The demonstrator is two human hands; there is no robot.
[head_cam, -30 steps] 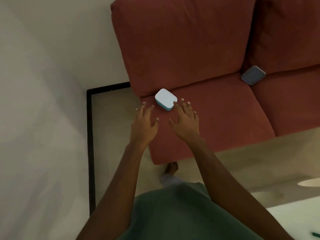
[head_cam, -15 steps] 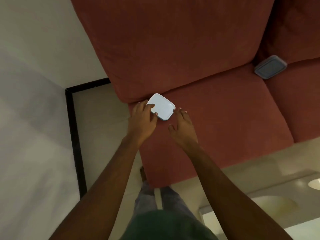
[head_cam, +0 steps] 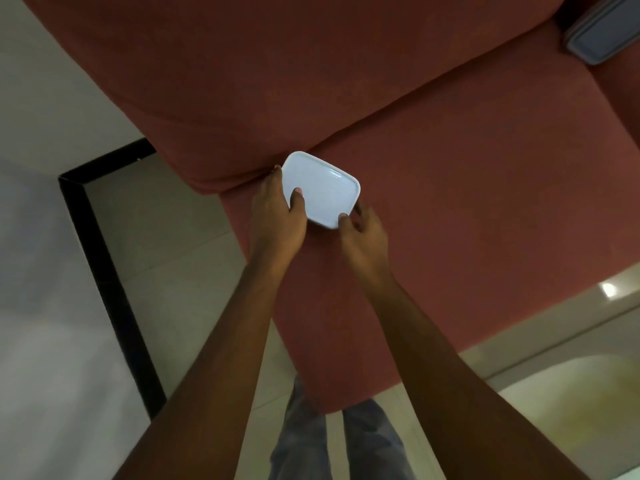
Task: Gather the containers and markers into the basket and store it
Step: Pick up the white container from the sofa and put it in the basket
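Observation:
A small pale blue container with a white lid (head_cam: 323, 187) sits at the left rear corner of the red sofa seat (head_cam: 467, 209), against the back cushion. My left hand (head_cam: 277, 213) grips its left side, thumb resting on the lid. My right hand (head_cam: 363, 233) holds its near right corner, fingers curled under the edge. A second, grey-blue container (head_cam: 595, 32) lies in the gap between the seat cushions at the top right, partly cut off by the frame. No basket or markers are in view.
The sofa back cushion (head_cam: 277, 71) rises behind the container. To the left lie a tiled floor (head_cam: 166, 244) with a black border strip (head_cam: 104, 271) and a white wall. My legs stand at the seat's front corner. A pale table edge (head_cam: 571, 393) shows at the lower right.
I have leaned in closer over the sofa. Both hands went from hovering open near the pale blue container to closing on its sides.

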